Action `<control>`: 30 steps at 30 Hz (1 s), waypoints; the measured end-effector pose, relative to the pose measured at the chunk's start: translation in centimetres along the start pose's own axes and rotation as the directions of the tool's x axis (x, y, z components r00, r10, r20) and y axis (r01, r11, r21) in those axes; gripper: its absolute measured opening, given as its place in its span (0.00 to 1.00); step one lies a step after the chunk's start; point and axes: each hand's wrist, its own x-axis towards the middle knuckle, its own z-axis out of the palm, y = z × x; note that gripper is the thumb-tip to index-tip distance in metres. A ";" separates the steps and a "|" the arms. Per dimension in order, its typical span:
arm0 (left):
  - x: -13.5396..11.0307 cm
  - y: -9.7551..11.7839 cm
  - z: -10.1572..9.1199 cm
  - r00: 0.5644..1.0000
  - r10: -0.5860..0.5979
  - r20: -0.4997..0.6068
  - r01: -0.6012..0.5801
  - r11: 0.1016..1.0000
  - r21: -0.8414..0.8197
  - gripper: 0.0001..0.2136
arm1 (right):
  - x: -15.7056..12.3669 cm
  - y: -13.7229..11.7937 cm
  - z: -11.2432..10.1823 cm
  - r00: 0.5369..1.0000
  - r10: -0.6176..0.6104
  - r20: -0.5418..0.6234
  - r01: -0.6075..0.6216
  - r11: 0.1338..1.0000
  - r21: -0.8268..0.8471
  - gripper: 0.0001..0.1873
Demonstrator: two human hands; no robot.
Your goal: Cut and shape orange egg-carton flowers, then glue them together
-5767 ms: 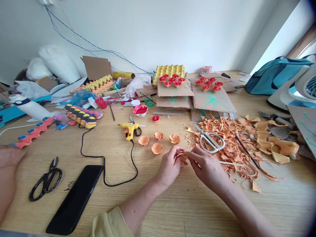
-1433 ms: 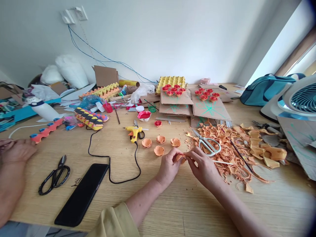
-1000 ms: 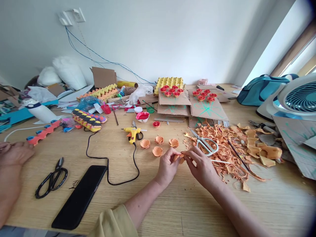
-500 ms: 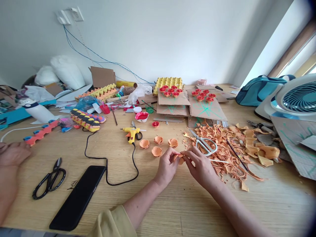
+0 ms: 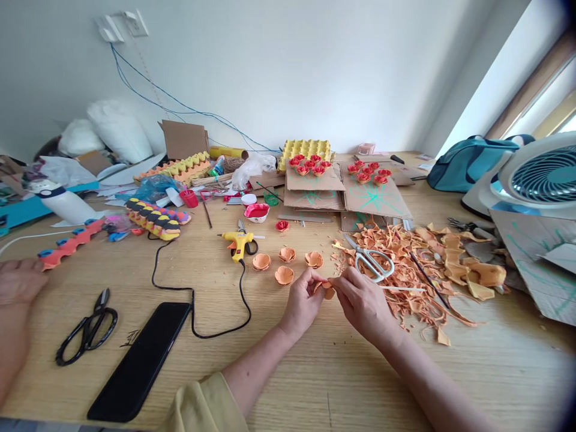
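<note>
My left hand (image 5: 303, 300) and my right hand (image 5: 362, 302) meet just above the wooden table (image 5: 288, 384), both pinching a small orange paper flower piece (image 5: 327, 289) between their fingertips. Several finished orange paper flowers (image 5: 287, 264) lie just beyond my left hand. White-handled scissors (image 5: 371, 261) rest on a heap of orange scraps (image 5: 418, 270) past my right hand. A yellow glue gun (image 5: 237, 242) stands behind the flowers, its black cord looping toward me.
Another person's hand (image 5: 18, 282) rests at the left edge. Black scissors (image 5: 85, 330) and a black phone (image 5: 139, 360) lie at the near left. Red flowers sit on cardboard (image 5: 373, 195) at the back, with a yellow egg tray (image 5: 306, 147), a fan (image 5: 535, 177) and a blue bag (image 5: 472, 162).
Both hands keep working the orange piece in nearly the same spot. The camera has tilted and shifted a little; the other person's hand stays at the left edge.
</note>
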 end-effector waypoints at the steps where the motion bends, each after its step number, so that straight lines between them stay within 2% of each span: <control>1: 0.0 0.0 0.0 1.000 0.003 -0.007 -0.003 1.000 -0.012 0.11 | 0.0 0.0 0.0 1.000 0.018 -0.003 -0.018 1.000 0.026 0.13; 4: 0.0 0.0 0.1 1.000 0.020 -0.021 -0.021 0.999 -0.043 0.10 | 0.0 -0.1 0.1 0.997 0.073 -0.007 -0.072 0.993 0.095 0.12; 8: 0.0 -0.1 0.1 1.000 0.012 -0.003 -0.012 0.999 -0.039 0.08 | 0.0 0.0 0.2 0.999 0.030 -0.016 -0.029 0.998 0.049 0.13; 12: 0.0 -0.1 -0.2 0.998 -0.055 0.009 0.055 0.998 0.020 0.06 | 0.0 0.2 0.3 1.000 0.025 0.002 -0.025 0.999 0.048 0.13; 17: 0.1 -0.2 -0.7 0.998 -0.039 0.051 0.031 0.988 0.148 0.07 | -0.1 0.7 0.4 0.991 0.134 0.000 -0.133 0.987 0.088 0.10; 23: 0.4 -0.4 -0.8 0.994 -0.105 0.037 0.105 0.994 0.007 0.13 | -0.2 1.2 0.0 0.960 0.276 -0.047 -0.262 0.944 0.199 0.07; 30: 0.0 -0.7 -0.3 0.999 0.009 0.046 -0.014 0.993 0.119 0.15 | -0.3 0.6 0.5 0.939 0.339 0.062 -0.345 0.914 0.215 0.10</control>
